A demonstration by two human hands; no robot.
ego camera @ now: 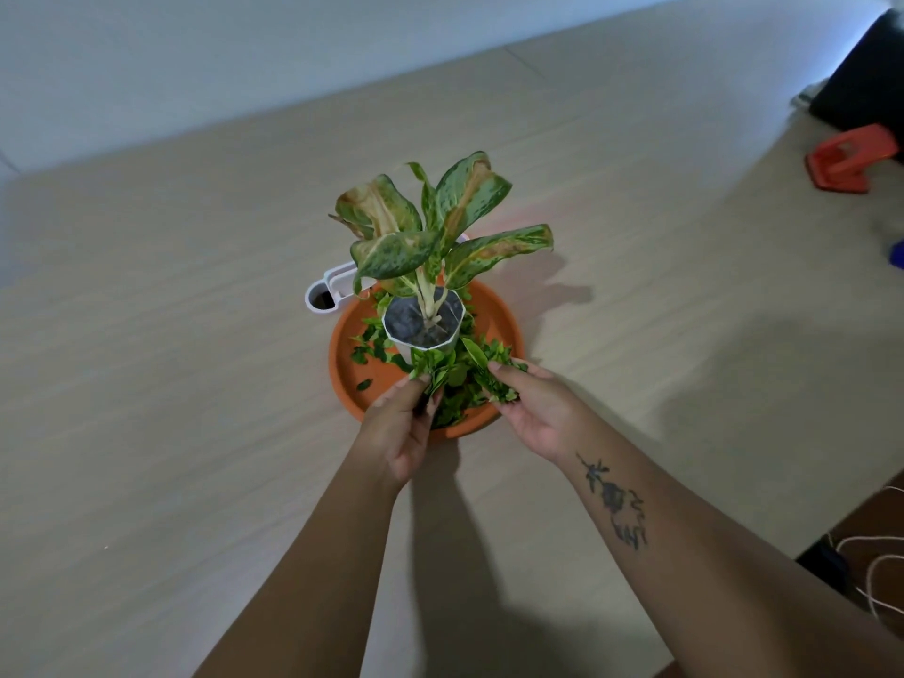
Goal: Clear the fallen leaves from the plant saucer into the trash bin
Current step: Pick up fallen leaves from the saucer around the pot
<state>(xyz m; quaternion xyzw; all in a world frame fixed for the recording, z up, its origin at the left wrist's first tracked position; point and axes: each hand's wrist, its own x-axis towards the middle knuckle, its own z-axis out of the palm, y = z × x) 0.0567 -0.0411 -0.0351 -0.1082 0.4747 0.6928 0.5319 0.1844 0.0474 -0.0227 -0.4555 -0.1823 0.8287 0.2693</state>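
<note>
An orange plant saucer [348,379] lies on the beige floor with a white pot [423,326] standing in it; the pot holds a speckled green plant [430,222]. Loose green fallen leaves [372,342] are scattered around the pot inside the saucer. My left hand [401,428] and my right hand [531,411] meet at the saucer's near side, each closed on a bunch of leaves [457,371] held between them, just in front of the pot. A white trash bin [325,298] stands behind the saucer at its far left, partly hidden by the plant.
An orange plastic object [848,159] and a black item [866,75] sit on the floor at the far right. White cords [875,574] lie at the lower right edge. A pale wall runs along the back.
</note>
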